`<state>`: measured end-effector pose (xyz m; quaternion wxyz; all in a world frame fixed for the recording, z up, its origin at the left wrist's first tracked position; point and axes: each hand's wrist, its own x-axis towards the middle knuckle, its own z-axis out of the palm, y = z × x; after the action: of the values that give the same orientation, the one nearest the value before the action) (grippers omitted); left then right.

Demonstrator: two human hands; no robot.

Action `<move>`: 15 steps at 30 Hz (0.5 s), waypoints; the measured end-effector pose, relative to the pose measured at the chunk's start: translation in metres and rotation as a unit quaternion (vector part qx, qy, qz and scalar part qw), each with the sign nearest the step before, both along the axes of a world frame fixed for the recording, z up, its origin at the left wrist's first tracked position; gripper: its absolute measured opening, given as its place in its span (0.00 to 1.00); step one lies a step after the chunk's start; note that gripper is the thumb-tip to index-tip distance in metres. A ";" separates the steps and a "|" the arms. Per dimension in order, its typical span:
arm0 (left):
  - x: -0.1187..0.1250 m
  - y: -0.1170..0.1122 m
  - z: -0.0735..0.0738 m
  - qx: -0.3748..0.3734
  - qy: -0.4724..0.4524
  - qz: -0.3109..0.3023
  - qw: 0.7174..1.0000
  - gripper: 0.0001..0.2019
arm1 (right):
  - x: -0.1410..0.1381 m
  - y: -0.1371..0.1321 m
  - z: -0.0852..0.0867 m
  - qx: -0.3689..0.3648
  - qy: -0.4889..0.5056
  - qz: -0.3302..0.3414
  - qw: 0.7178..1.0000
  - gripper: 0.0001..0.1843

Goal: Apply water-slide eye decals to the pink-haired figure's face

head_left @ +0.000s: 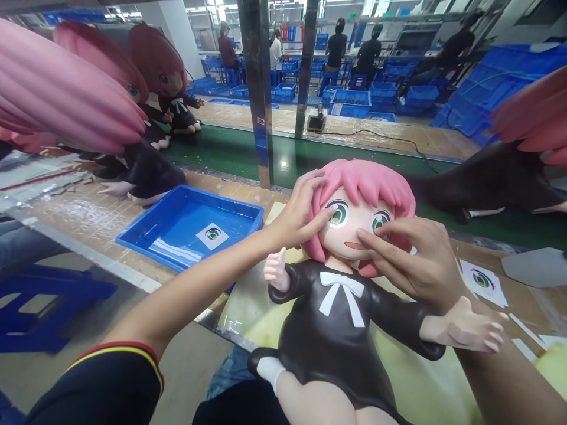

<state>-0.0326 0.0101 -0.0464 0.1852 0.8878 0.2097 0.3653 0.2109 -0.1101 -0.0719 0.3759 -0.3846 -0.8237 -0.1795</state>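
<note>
A large pink-haired figure (341, 330) in a black dress with a white bow lies on its back before me. My left hand (305, 206) holds the side of its head, fingers over the hair and thumb beside one green eye (338, 213). On the other side, my right hand (411, 254) rests its bent, parted fingertips on the face, touching near the second green eye (380, 222) and the mouth. Part of that eye is covered by the fingers. Under the figure is a pale yellow foam sheet (252, 307).
A blue tray (186, 195) holding an eye decal (212, 235) stands to the left. Another eye decal (482, 282) lies at right. More pink-haired figures (162, 71) stand along the green conveyor (208, 147). A metal post (257, 88) rises ahead; several people sit beyond.
</note>
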 end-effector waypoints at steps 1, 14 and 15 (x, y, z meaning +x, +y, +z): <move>0.000 0.000 0.000 0.000 -0.001 -0.001 1.000 0.23 | 0.000 0.000 -0.001 -0.001 0.003 0.002 1.000 0.33; 0.013 0.000 0.024 -0.041 0.050 0.009 0.998 0.37 | 0.002 -0.032 -0.020 0.054 0.192 -0.116 0.973 0.34; 0.016 -0.001 0.028 -0.047 0.059 0.013 0.997 0.39 | 0.006 -0.037 -0.026 0.051 0.198 -0.134 0.970 0.33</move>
<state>-0.0165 0.0092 -0.0184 0.2087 0.8954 0.2489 0.3045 0.2171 -0.1469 -0.0981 0.5234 -0.5000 -0.6633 -0.1900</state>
